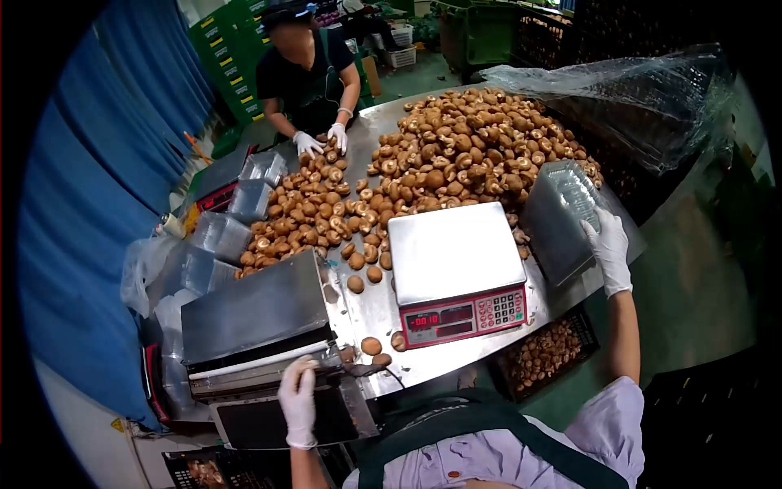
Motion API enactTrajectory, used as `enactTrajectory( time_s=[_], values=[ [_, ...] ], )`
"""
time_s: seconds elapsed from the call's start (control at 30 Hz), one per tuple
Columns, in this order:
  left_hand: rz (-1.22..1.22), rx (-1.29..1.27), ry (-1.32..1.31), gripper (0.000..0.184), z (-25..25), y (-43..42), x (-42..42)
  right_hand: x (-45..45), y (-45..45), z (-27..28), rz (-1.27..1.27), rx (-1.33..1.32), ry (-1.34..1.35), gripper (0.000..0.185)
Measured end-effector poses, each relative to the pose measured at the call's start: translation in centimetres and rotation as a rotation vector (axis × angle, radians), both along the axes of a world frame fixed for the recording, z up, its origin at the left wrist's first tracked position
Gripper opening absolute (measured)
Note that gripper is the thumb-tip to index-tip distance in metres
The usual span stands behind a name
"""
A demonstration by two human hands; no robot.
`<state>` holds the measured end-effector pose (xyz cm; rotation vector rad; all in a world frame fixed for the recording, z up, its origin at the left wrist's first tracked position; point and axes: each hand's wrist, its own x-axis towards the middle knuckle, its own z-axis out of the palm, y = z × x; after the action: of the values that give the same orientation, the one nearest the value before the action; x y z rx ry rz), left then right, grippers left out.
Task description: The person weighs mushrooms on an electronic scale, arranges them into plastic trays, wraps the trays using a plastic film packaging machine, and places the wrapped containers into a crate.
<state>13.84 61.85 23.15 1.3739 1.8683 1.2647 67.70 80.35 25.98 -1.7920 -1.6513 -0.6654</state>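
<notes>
My right hand (609, 251), in a white glove, grips the near right side of a stack of clear plastic trays (562, 220) standing on the table's right edge. My left hand (298, 403), also gloved, is at the front of a film-wrapping machine (257, 310). Its fingers are drawn together; whether anything thin is between them I cannot make out. Between my hands sits a digital scale (459, 244) with a bare white pan and a red display panel. Several loose mushrooms (371, 345) lie between the machine and the scale.
A large heap of mushrooms (464, 147) covers the metal table (383, 122). Across it, a co-worker (314, 73) has gloved hands on mushrooms. More clear trays (221, 236) line the left side. A crate of mushrooms (550, 354) stands below the table; plastic sheeting (635, 90) drapes the back right.
</notes>
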Motion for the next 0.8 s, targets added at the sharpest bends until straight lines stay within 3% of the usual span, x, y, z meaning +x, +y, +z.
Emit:
enactTrajectory(
  time_s=[0.07,0.1,0.2,0.33,0.6,0.7,0.8],
  values=[
    [-0.102,-0.02,0.041,0.011,-0.3,1.9,3.7,1.7,1.0,0.5,-0.082,-0.632,0.241,0.03],
    [-0.125,-0.026,0.059,0.011,-0.6,2.6,5.1,2.4,1.5,-0.7,0.084,-0.531,0.363,0.028],
    [-0.152,-0.049,0.04,0.011,-0.9,3.6,8.1,4.3,2.6,-1.5,0.157,-0.628,0.467,0.027],
    [-0.08,-0.049,-0.008,0.013,-0.9,3.2,9.6,4.3,3.1,-0.4,0.163,-0.743,0.536,0.027],
    [0.026,-0.117,-0.107,0.018,-0.7,3.4,10.5,5.7,3.5,-2.1,0.285,-0.65,0.624,0.022],
    [-0.021,-0.091,-0.124,0.017,-0.9,4.3,11.1,6.1,3.9,-2.7,0.269,-0.681,0.81,0.016],
    [-0.047,-0.096,-0.06,0.017,-1.0,4.7,11.3,4.9,3.2,-2.6,0.233,-0.44,0.608,0.014]
  ],
)
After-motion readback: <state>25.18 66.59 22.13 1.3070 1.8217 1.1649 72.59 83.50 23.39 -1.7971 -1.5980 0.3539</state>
